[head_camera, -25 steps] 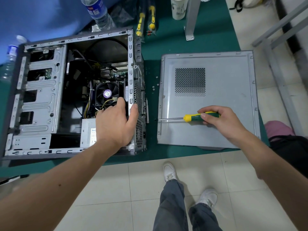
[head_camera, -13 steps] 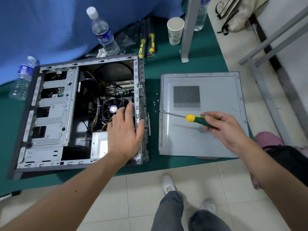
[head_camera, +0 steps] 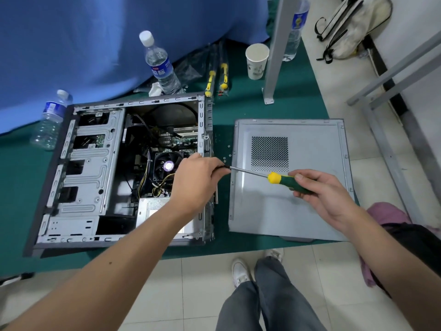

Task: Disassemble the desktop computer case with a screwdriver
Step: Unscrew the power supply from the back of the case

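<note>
From the head view, the right hand (head_camera: 324,197) grips the screwdriver (head_camera: 274,177) by its handle while the left hand (head_camera: 198,177) pinches its tip, above the open computer case's (head_camera: 90,177) rear edge, the removed side panel (head_camera: 310,211) lying under the shaft.

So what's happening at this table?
A person is taking apart a desktop computer case, which lies open on the green table. The right hand grips a screwdriver by its handle while the left hand pinches its tip. The removed side panel lies flat beside the case.
</note>
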The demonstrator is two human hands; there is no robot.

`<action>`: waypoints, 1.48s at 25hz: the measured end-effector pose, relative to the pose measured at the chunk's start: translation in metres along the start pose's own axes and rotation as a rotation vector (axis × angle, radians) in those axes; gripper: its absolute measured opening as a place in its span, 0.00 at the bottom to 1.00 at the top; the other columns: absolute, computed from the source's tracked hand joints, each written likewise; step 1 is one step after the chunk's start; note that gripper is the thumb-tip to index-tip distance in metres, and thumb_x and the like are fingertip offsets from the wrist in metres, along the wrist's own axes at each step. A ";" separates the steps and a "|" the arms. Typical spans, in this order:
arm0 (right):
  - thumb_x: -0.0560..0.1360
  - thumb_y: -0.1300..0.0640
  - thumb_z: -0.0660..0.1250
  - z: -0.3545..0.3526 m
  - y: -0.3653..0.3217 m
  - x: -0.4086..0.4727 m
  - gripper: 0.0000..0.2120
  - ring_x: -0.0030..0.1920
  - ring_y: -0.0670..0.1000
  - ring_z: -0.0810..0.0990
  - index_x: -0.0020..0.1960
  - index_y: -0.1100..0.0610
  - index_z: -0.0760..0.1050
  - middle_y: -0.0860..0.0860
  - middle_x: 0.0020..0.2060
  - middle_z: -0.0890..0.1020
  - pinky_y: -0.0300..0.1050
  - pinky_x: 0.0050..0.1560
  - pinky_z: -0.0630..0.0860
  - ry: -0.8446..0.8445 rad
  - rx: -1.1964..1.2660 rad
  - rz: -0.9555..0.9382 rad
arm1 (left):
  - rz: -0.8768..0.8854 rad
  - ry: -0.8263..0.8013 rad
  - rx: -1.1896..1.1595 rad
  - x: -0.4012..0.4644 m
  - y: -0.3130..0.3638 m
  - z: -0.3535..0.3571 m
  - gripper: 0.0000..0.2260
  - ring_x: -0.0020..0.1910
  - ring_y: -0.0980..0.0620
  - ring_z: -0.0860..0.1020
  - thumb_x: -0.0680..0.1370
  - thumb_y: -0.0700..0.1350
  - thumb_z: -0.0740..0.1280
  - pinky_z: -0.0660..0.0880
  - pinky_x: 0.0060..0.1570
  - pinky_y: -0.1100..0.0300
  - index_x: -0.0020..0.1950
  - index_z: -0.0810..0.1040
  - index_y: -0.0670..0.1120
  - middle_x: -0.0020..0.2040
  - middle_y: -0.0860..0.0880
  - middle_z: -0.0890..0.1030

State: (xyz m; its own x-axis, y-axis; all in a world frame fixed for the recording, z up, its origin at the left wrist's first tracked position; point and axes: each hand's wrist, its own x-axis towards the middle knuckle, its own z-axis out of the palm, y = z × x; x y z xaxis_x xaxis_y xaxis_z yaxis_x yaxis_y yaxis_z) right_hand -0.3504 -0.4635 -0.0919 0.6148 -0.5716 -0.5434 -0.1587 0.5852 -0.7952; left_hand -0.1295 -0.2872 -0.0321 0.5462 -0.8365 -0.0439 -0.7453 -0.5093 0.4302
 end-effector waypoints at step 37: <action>0.70 0.57 0.75 0.031 0.062 -0.055 0.14 0.29 0.48 0.71 0.55 0.50 0.81 0.52 0.38 0.80 0.38 0.26 0.64 -0.152 -0.069 0.227 | -0.326 0.043 0.230 -0.081 -0.039 0.030 0.20 0.53 0.45 0.71 0.82 0.57 0.46 0.56 0.67 0.46 0.44 0.72 0.50 0.46 0.49 0.73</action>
State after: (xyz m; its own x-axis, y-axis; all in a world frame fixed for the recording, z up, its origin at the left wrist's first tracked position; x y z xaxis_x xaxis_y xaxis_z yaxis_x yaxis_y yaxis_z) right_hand -0.3698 -0.3783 -0.1028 0.6659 -0.3342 -0.6670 -0.3543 0.6451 -0.6770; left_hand -0.1562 -0.2053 -0.0723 0.7802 -0.6165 -0.1055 -0.5935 -0.7829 0.1866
